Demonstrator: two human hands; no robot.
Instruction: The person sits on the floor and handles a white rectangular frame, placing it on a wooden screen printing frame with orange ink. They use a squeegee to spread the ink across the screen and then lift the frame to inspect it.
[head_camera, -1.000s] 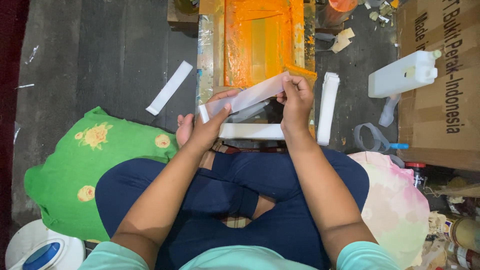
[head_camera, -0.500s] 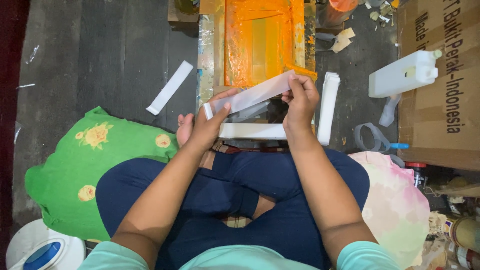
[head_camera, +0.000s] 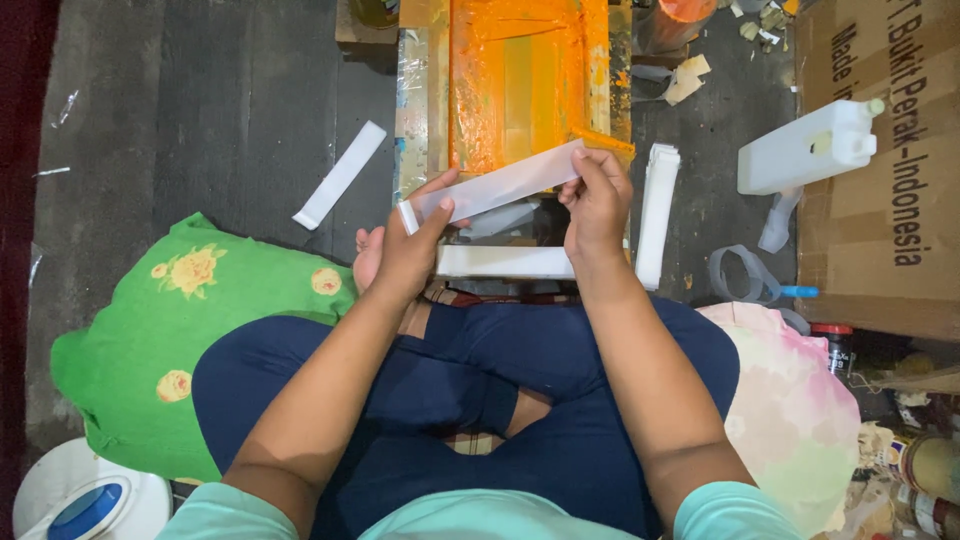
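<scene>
I hold a long white strip (head_camera: 498, 186) slanted in front of me, both hands on it. My left hand (head_camera: 412, 246) pinches its lower left end and my right hand (head_camera: 598, 200) grips its upper right end. Just beyond lies an orange-stained screen frame (head_camera: 520, 80). Under my hands a flat stack of white strips (head_camera: 505, 262) rests crosswise, and another white stack (head_camera: 656, 214) stands lengthwise to the right. I sit cross-legged in dark blue trousers.
A single white strip (head_camera: 340, 174) lies on the dark floor at left. A green flowered cushion (head_camera: 190, 330) is at my left, a pink-white one (head_camera: 795, 400) at my right. A white jerrycan (head_camera: 810, 148) and cardboard box (head_camera: 890, 170) stand right.
The strip has lifted slightly and its right end has moved away from the frame's edge; my right hand has shifted a little along it. Left hand stays at the lower end.
</scene>
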